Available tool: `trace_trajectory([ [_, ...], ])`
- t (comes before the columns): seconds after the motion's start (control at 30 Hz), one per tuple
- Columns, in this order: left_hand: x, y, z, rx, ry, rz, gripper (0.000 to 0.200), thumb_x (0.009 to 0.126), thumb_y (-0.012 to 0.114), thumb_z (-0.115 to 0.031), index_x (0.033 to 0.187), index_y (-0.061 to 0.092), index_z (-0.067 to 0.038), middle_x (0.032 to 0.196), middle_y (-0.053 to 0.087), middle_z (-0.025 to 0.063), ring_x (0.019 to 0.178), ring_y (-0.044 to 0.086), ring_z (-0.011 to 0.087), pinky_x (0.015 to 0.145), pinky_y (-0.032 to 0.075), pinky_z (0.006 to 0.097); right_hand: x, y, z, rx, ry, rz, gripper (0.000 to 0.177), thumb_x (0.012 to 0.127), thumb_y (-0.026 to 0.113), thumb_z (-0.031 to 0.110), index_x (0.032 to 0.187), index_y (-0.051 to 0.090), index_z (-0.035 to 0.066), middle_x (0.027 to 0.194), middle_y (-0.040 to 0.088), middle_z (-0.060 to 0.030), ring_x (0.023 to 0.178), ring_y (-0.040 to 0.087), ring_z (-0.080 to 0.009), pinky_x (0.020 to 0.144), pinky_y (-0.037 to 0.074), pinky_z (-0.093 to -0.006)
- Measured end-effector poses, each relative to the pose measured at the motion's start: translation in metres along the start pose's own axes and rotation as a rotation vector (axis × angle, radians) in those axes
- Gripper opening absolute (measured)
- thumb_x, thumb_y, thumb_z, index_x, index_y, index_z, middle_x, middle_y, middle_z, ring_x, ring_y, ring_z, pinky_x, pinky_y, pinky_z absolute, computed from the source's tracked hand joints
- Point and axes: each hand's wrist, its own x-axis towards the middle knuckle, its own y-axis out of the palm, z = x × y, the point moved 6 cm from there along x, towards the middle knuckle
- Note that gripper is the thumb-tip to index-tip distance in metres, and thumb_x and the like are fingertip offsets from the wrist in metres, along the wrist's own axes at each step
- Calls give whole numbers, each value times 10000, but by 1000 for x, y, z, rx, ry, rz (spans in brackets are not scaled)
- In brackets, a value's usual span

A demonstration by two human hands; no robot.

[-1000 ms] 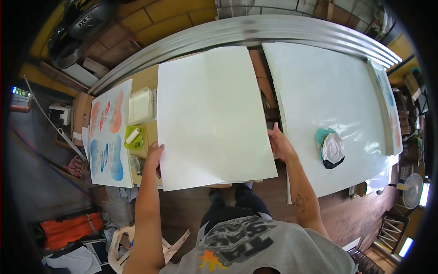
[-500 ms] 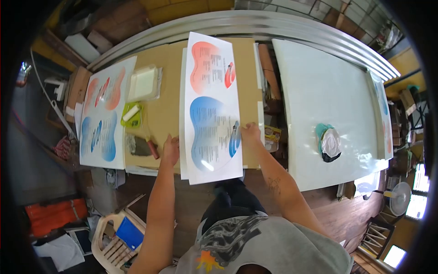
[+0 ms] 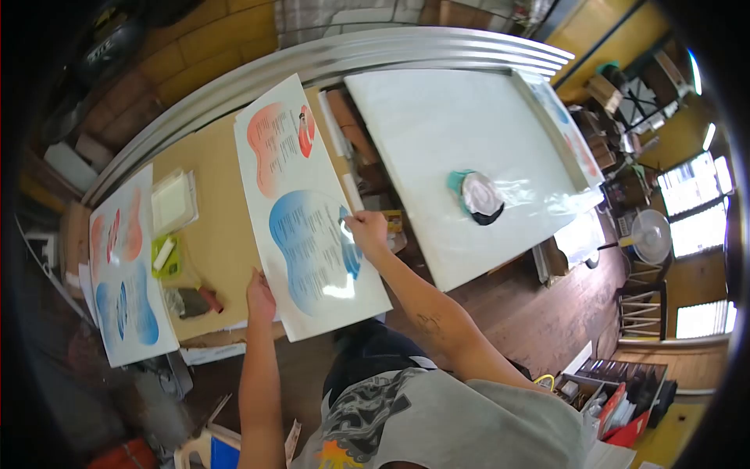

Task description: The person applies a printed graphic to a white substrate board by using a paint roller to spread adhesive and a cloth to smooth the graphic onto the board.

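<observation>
A long white printed board [image 3: 297, 234] with a red shape above a blue one tilts across the brown work surface [image 3: 215, 203]. My right hand [image 3: 367, 231] grips its right edge, fingers closed beside the blue print. At the lower left edge is my left hand [image 3: 260, 297], its fingers along the board's side and closed on it. To the left lie a white tray [image 3: 173, 203], a green tray [image 3: 166, 255] with a white roller [image 3: 164, 253], and a dark red-handled tool [image 3: 209, 298] beside a clear plastic bag.
Another printed sheet [image 3: 125, 270] covers the left end. On the right, a glossy white panel [image 3: 461, 133] bears a bundled cloth [image 3: 479, 195]. Corrugated metal [image 3: 351, 51] runs along the back. A fan [image 3: 650, 236] stands far right, near a shelf of items [image 3: 609, 399].
The view has swung to the right. The board has turned so its top leans left, with both hands still at its edges; the sheet edge seen under it before no longer shows.
</observation>
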Motion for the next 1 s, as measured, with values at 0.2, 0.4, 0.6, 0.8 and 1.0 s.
trace_trajectory([
  [0.2,-20,122,70,-18,-61,70,324,1045,431,-206,1242,599,-11,1178,683,102,1077,653,223,950,520,369,8,-144,-23,-19,39,-51,161,862,729,161,872,755,2,622,647,-55,585,518,-73,542,422,-294],
  [0.4,14,175,115,223,-76,-27,237,1012,479,-70,1165,656,-32,1077,689,62,953,644,143,866,525,289,71,-243,-48,-611,-322,-217,212,886,684,212,952,675,11,960,659,-152,951,628,-338,838,496,-453],
  [0.6,57,156,120,588,78,-182,251,996,531,-49,1198,678,-27,970,670,16,846,578,90,774,481,246,146,-301,-115,-862,-422,-34,328,857,676,188,1134,586,38,1110,596,-137,1136,534,-349,938,441,-459],
  [0.8,39,209,88,587,-69,-107,304,1019,491,-58,1289,627,-25,1170,674,57,1019,629,142,911,500,291,210,-390,-168,-587,-65,-231,278,866,626,144,1107,604,8,1047,649,-185,995,615,-365,901,480,-429],
  [1.0,51,251,100,842,-153,-44,338,1018,471,-43,1325,608,-8,1217,688,85,1057,657,168,962,494,296,214,-450,-224,532,268,-22,260,976,548,165,1156,627,-5,1143,680,-115,1041,664,-253,857,533,-433],
])
